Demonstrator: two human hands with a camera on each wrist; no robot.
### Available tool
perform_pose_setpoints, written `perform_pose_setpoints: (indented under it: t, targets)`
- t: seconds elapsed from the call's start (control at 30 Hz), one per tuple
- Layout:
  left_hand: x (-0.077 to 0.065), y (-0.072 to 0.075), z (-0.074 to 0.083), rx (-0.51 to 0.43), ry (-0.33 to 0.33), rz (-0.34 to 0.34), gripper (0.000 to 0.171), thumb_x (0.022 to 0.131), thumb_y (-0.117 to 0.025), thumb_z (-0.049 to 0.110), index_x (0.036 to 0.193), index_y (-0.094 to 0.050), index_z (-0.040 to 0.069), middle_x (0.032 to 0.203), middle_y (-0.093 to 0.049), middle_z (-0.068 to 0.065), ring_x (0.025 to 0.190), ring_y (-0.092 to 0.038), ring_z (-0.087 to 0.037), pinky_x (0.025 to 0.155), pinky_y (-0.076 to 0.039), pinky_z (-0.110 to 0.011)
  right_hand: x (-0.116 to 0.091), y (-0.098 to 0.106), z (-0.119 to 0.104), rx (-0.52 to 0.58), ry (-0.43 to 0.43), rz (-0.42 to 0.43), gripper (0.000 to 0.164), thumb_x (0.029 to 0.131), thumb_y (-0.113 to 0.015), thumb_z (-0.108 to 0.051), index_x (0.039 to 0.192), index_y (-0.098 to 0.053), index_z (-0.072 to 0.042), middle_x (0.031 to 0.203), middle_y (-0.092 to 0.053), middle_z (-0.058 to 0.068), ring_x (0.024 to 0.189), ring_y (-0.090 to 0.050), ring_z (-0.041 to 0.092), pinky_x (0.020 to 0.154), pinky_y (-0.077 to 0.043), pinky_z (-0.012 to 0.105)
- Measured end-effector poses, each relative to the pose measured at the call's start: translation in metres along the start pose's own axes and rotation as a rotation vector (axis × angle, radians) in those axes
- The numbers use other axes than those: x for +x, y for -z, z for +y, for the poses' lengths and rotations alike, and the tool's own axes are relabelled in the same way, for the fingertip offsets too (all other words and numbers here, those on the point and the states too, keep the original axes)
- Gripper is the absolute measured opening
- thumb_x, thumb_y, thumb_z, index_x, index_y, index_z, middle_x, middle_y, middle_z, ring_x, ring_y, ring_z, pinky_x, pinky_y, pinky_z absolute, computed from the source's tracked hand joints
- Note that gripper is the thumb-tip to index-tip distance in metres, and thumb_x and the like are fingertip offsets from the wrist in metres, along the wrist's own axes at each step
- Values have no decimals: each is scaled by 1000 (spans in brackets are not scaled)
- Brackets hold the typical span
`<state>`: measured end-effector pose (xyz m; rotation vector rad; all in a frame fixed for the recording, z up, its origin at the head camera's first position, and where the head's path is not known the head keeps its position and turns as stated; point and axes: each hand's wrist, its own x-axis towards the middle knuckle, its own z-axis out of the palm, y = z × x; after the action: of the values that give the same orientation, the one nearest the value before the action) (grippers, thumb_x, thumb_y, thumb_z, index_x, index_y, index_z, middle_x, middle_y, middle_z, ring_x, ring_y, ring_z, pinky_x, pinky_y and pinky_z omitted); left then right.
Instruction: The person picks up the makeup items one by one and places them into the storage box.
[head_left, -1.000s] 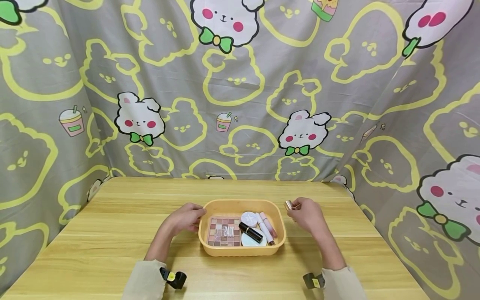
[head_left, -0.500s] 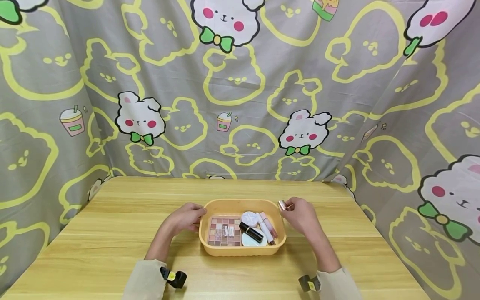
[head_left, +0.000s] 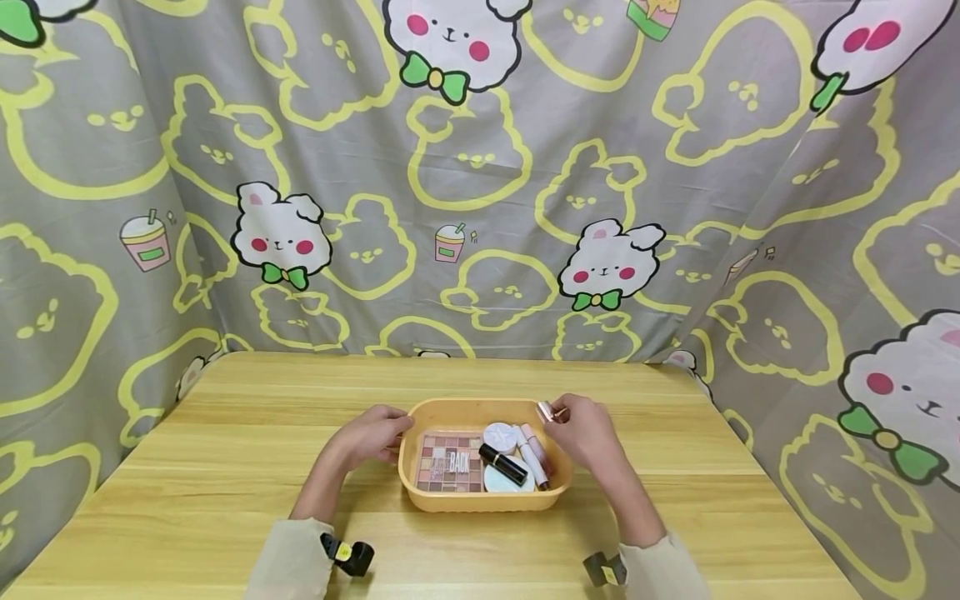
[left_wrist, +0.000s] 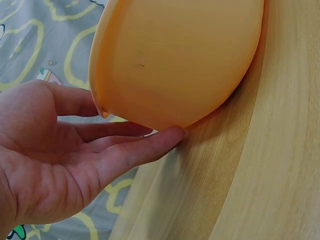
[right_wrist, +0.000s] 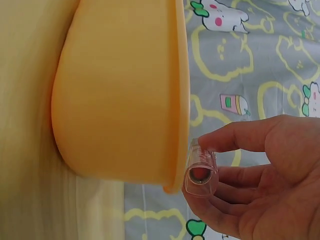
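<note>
A yellow plastic basin point(head_left: 480, 502) stands on the table. My left hand point(head_left: 375, 435) holds its left end: in the left wrist view the index finger reaches to the rim and the thumb point(left_wrist: 150, 145) lies against the outer wall. Over the basin's right rim, my right hand point(head_left: 585, 429) pinches a lipstick point(head_left: 546, 412) between thumb and fingers. In the right wrist view this lipstick point(right_wrist: 201, 172) has a clear case with red inside, close beside the rim. Inside the basin lie an eyeshadow palette point(head_left: 448, 467), a black tube point(head_left: 502, 464) and a white tube point(head_left: 529, 455).
Two round compacts, one pale lilac point(head_left: 499, 437) and one white point(head_left: 510, 477), lie in the basin's right half, partly under the tubes. A pinkish tube point(head_left: 537, 442) is beside them. The wooden table point(head_left: 300, 392) ends at a patterned curtain point(head_left: 480, 208).
My right hand has moved left with the lipstick, from beside the basin to above its right rim. My left hand and the basin stay in place.
</note>
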<state>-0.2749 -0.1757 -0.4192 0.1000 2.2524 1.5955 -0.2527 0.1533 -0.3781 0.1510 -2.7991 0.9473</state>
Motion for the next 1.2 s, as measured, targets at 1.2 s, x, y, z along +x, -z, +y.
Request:
perform_pose_setpoints:
  t: [1.2]
  targets:
    - [1,0,1,-5,4,2,45,107,-43,18,138,-52,-13,114,-69,-20,95,-70,-22,76,-61,-35,-18,-50,-46,-18,169,-98,12,79,-79,-4,88,-71,-3,72,-66,0,63,-56,10,55,-48,22]
